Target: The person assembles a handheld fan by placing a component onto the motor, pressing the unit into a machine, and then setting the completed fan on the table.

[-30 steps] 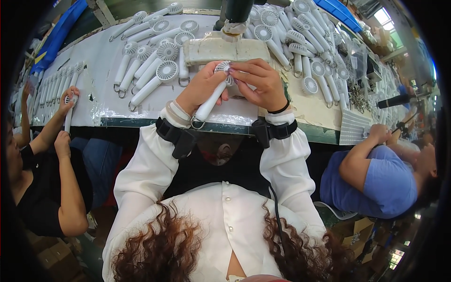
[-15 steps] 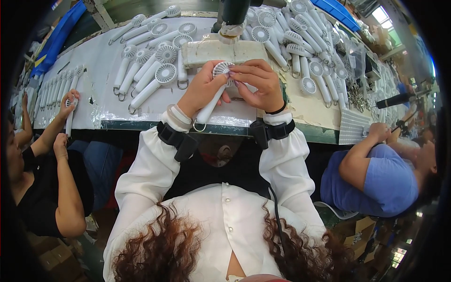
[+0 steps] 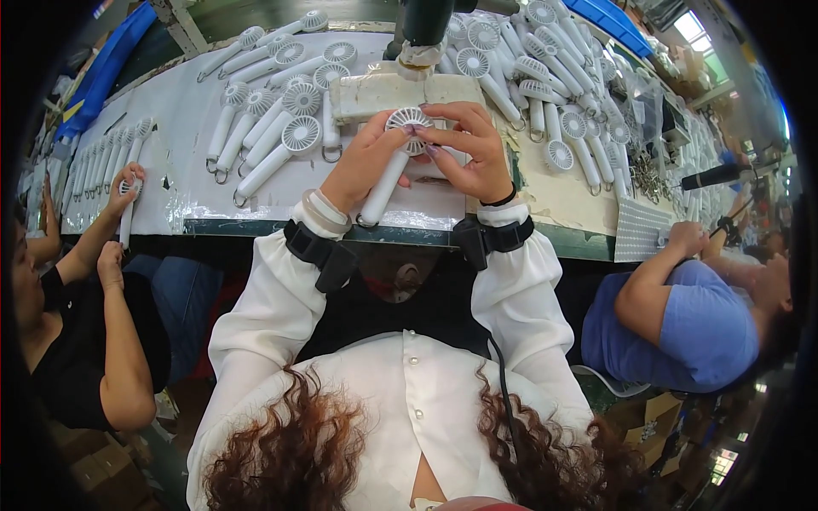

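Observation:
A white handheld fan (image 3: pixel 386 189) is held over the near edge of the workbench, its round grille facing up and its handle slanting down to the left, with a wrist loop at the end. My left hand (image 3: pixel 359 162) is closed around the fan just below its head, thumb on the grille. The fingers of my right hand (image 3: pixel 475 152) are bent against the right side of the grille, index fingertip near its centre. Whether a small part sits under these fingertips, I cannot make out. Right behind the fan is a worn white block (image 3: pixel 366 95).
A dark press-like post (image 3: pixel 426 25) stands over the block. Several white fans (image 3: pixel 300 134) lie at the left, and a heap of more fans (image 3: pixel 545 85) at the right. Metal rings (image 3: pixel 649 177) lie farther right. A co-worker sits on each side, one in black (image 3: pixel 81 358), one in blue (image 3: pixel 682 328).
The fan's head has turned so the grille faces up more fully. My right fingers have spread and shifted over the grille. The loop hangs less visibly below the handle.

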A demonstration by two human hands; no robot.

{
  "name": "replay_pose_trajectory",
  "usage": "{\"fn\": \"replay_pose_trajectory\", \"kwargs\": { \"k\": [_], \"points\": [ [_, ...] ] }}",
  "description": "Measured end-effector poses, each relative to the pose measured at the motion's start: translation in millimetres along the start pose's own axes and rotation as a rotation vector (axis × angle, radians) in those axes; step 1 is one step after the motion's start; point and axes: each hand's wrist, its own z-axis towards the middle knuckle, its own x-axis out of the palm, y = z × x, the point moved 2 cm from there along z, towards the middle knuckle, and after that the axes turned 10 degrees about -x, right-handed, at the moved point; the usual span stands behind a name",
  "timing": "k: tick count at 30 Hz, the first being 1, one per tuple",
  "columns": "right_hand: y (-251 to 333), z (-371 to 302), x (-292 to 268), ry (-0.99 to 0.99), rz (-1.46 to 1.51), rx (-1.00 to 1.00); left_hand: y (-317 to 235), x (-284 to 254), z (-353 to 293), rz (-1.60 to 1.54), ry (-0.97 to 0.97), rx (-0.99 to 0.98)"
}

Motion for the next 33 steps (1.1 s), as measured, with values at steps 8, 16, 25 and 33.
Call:
{"fn": "replay_pose_trajectory", "kwargs": {
  "k": [8,16,25,33],
  "points": [
    [-4.3,-6.4,4.6,0.004,0.145,0.074,4.4,-2.3,4.4,0.101,-0.015,0.051],
    [-2.4,-4.7,6.2,-0.016,0.298,0.17,2.2,-3.7,6.5,0.032,0.043,0.048],
    [-4.8,-5.5,4.8,0.045,0.256,0.183,1.9,-6.8,7.0,-0.163,0.224,-0.044],
    [-7.1,-8.9,5.0,0.042,0.338,0.231,-1.4,-5.1,5.2,-0.197,0.262,-0.086]
  ]
}}
